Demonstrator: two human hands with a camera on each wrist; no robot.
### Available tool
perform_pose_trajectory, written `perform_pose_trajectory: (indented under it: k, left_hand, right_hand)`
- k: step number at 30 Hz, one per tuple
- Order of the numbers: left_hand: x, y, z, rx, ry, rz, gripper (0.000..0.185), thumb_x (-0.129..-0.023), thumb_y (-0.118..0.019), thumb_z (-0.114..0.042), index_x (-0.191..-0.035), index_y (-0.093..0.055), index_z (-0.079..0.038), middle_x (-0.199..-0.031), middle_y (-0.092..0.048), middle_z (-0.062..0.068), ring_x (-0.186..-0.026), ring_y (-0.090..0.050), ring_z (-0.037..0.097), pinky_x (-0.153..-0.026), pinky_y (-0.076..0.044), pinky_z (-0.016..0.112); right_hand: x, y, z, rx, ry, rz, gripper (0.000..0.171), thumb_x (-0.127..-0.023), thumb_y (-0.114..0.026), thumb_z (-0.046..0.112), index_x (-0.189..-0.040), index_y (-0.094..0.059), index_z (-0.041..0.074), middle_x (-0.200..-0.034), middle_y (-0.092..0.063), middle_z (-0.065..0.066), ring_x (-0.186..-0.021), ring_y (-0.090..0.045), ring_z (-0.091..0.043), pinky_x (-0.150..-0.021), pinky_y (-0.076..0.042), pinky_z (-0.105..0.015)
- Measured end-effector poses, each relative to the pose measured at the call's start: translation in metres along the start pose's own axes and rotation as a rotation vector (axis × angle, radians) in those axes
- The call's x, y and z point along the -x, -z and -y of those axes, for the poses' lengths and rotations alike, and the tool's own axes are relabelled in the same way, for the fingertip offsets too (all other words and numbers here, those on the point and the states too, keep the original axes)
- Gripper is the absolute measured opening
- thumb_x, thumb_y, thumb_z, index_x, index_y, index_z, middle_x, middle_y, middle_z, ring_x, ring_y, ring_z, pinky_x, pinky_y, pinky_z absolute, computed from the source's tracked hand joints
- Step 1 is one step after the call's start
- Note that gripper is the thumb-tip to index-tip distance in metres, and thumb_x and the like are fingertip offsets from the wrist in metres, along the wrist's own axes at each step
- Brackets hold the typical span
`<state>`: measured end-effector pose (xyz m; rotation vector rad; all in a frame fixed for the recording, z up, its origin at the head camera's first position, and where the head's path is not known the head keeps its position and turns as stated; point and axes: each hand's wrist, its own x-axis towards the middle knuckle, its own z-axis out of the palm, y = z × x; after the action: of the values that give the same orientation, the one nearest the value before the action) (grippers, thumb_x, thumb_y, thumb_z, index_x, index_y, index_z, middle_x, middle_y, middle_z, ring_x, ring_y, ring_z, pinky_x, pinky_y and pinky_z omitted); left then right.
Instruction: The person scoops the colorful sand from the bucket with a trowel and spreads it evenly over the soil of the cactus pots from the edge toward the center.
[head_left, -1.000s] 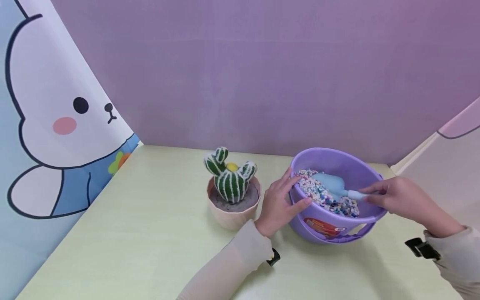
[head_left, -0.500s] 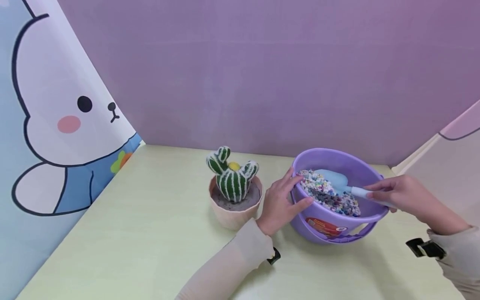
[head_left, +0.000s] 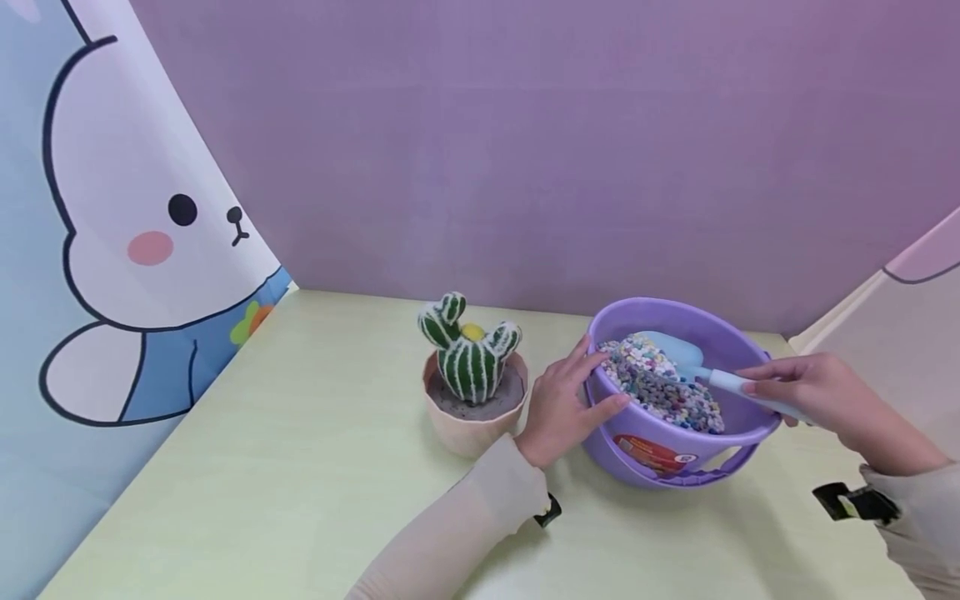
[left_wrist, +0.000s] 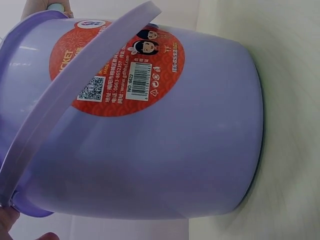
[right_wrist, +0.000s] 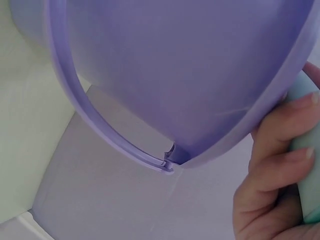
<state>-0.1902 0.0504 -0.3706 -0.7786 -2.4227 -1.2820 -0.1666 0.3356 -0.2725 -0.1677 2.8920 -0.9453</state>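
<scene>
From my remote station, I see the person's left hand (head_left: 564, 406) pressed against the near-left rim of a purple plastic bucket (head_left: 678, 450), thumb and fingers spread loosely around its edge. The bucket stands tilted on the pale green table (head_left: 262, 483), its handle (left_wrist: 65, 95) folded down across a red label (left_wrist: 117, 70). The right hand (head_left: 821, 396) has its fingers curled around the white handle of a light blue scoop (head_left: 678, 354), whose blade rests on the coloured pebbles (head_left: 660, 392) inside the bucket. Just left of the left hand stands 1 toy cactus (head_left: 468, 354) in a pink pot (head_left: 472, 421).
</scene>
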Motion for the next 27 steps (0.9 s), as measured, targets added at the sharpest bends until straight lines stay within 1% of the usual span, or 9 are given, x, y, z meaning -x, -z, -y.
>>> perform_pose_trajectory:
  k: [3, 8, 13, 16, 18, 20, 23, 27]
  left_hand:
    - [0.0, 0.0, 0.0, -0.007, 0.0, 0.004, 0.058, -0.088, -0.063, -0.042, -0.137, -0.053, -0.014, -0.152, -0.032, 0.009, -0.13, -0.042, 0.035, -0.101, -0.035, 0.058]
    - [0.0, 0.003, -0.002, -0.041, -0.022, 0.0, 0.057, -0.087, -0.065, -0.041, -0.136, -0.054, -0.013, -0.151, -0.034, 0.011, -0.131, -0.042, 0.033, -0.101, -0.037, 0.056]
    - [0.001, 0.008, -0.004, -0.09, -0.036, 0.028, 0.057, -0.09, -0.061, -0.042, -0.138, -0.052, -0.012, -0.152, -0.033, 0.011, -0.133, -0.039, 0.034, -0.102, -0.035, 0.058]
    - [0.003, 0.014, -0.006, -0.088, -0.042, 0.057, 0.056, -0.092, -0.058, -0.042, -0.138, -0.051, -0.011, -0.152, -0.032, 0.01, -0.135, -0.036, 0.035, -0.103, -0.032, 0.059]
    - [0.005, 0.019, -0.007, -0.093, -0.063, 0.077, 0.056, -0.093, -0.058, -0.042, -0.139, -0.051, -0.01, -0.152, -0.034, 0.011, -0.134, -0.036, 0.035, -0.104, -0.031, 0.059]
    - [0.007, 0.024, -0.008, -0.1, -0.09, 0.096, 0.056, -0.093, -0.058, -0.041, -0.138, -0.05, -0.01, -0.151, -0.036, 0.011, -0.134, -0.037, 0.034, -0.105, -0.03, 0.059]
    - [0.011, 0.033, -0.01, -0.138, -0.147, 0.115, 0.056, -0.093, -0.059, -0.04, -0.138, -0.05, -0.009, -0.148, -0.039, 0.012, -0.133, -0.04, 0.034, -0.105, -0.03, 0.059]
    - [0.019, 0.048, -0.013, -0.141, -0.163, 0.126, 0.056, -0.091, -0.062, -0.038, -0.138, -0.051, -0.009, -0.147, -0.042, 0.012, -0.132, -0.04, 0.033, -0.104, -0.03, 0.06]
  right_hand:
    - [0.001, -0.001, 0.0, -0.014, -0.014, 0.0, 0.041, -0.092, -0.063, 0.021, -0.116, -0.062, -0.012, -0.062, -0.063, -0.001, -0.051, -0.048, -0.013, -0.045, -0.039, -0.026]
    - [0.004, -0.001, -0.002, -0.021, -0.013, -0.015, 0.039, -0.092, -0.063, 0.022, -0.115, -0.063, -0.01, -0.059, -0.059, -0.001, -0.05, -0.048, -0.014, -0.044, -0.037, -0.027]
    - [0.006, 0.001, -0.001, -0.045, -0.009, -0.037, 0.031, -0.092, -0.063, 0.021, -0.109, -0.069, -0.004, -0.057, -0.056, -0.001, -0.049, -0.047, -0.014, -0.043, -0.037, -0.027]
    - [0.006, 0.002, 0.001, -0.05, -0.018, -0.03, 0.034, -0.091, -0.064, 0.022, -0.111, -0.068, -0.005, -0.057, -0.056, -0.001, -0.049, -0.047, -0.013, -0.043, -0.036, -0.027]
    - [0.007, 0.001, 0.004, -0.042, -0.026, -0.019, 0.04, -0.092, -0.063, 0.024, -0.114, -0.064, -0.009, -0.058, -0.056, 0.0, -0.049, -0.046, -0.013, -0.043, -0.036, -0.027]
    - [0.006, 0.001, 0.006, -0.038, -0.033, -0.005, 0.043, -0.092, -0.063, 0.024, -0.117, -0.062, -0.01, -0.06, -0.057, 0.0, -0.049, -0.047, -0.013, -0.043, -0.036, -0.027]
    - [0.005, 0.001, 0.009, -0.042, -0.04, 0.011, 0.043, -0.093, -0.062, 0.024, -0.118, -0.061, -0.01, -0.064, -0.059, -0.001, -0.05, -0.048, -0.014, -0.044, -0.037, -0.027]
    - [0.003, 0.001, 0.011, -0.051, -0.042, 0.016, 0.043, -0.093, -0.062, 0.024, -0.118, -0.061, -0.011, -0.067, -0.061, -0.001, -0.051, -0.05, -0.014, -0.046, -0.039, -0.028]
